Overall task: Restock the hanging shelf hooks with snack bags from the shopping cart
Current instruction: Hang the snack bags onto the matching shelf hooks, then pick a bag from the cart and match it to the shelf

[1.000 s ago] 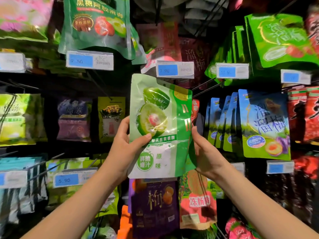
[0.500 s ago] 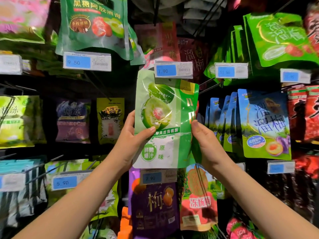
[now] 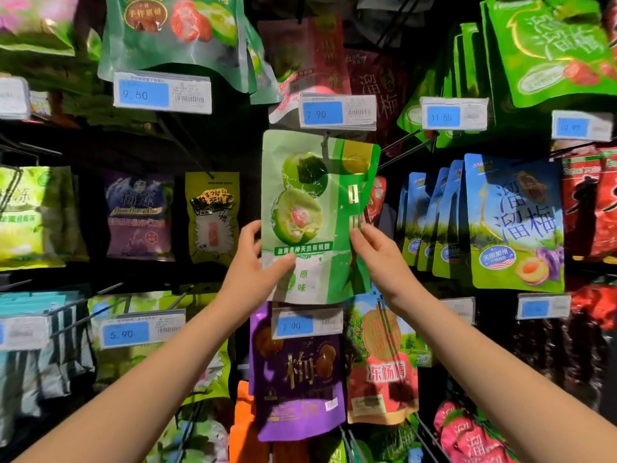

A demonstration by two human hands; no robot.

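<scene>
A light green snack bag [image 3: 310,208] printed with green plums is held upright in front of the shelf, its top edge just under the 7.90 price tag [image 3: 337,112]. My left hand [image 3: 257,262] grips its lower left edge, thumb across the front. My right hand [image 3: 377,252] pinches its right edge at mid height. A hook tip shows at the bag's top hole near the middle; whether the bag hangs on the hook is unclear. The shopping cart is out of view.
Hanging bags fill the shelf all round: blue bags [image 3: 510,222] to the right, a purple bag [image 3: 297,372] and a red-green bag [image 3: 384,359] below, a yellow bag [image 3: 212,215] to the left. Bare hook rods [image 3: 407,142] jut out at upper right.
Both hands have lifted the green bag up and toward the shelf, so its top now sits right under the 7.90 tag. My hands have slid lower on the bag.
</scene>
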